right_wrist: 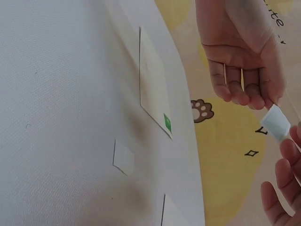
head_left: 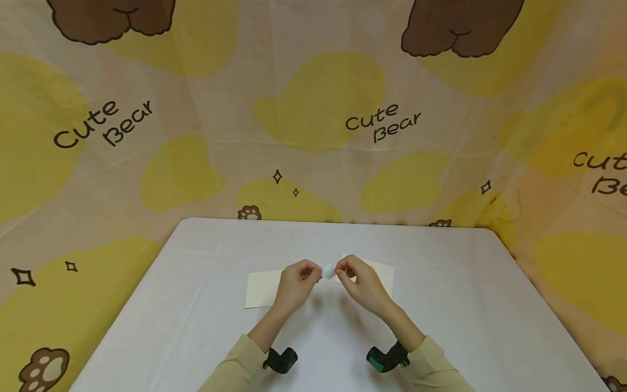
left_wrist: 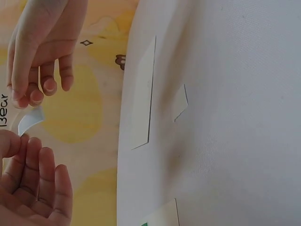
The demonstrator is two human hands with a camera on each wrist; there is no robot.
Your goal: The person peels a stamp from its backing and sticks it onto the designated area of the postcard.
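Note:
Both hands meet over the table around a small, pale bluish-white piece of tape point(right_wrist: 276, 123) with a serrated edge. My left hand point(head_left: 297, 280) pinches one end between thumb and forefinger, its other fingers loosely bent. At the opposite end, my right hand point(head_left: 360, 280) has the tape between its fingertips. In the left wrist view the tape point(left_wrist: 31, 119) looks slightly bowed between the two hands. On the table beneath lies a small white scrap point(right_wrist: 123, 157).
A cream card point(head_left: 262, 288) lies left behind the left hand; the right wrist view shows a green mark point(right_wrist: 167, 123) on it. Another cream card point(head_left: 384, 275) lies behind the right hand. The white table point(head_left: 210, 245) ends at a patterned yellow cloth point(head_left: 318, 109).

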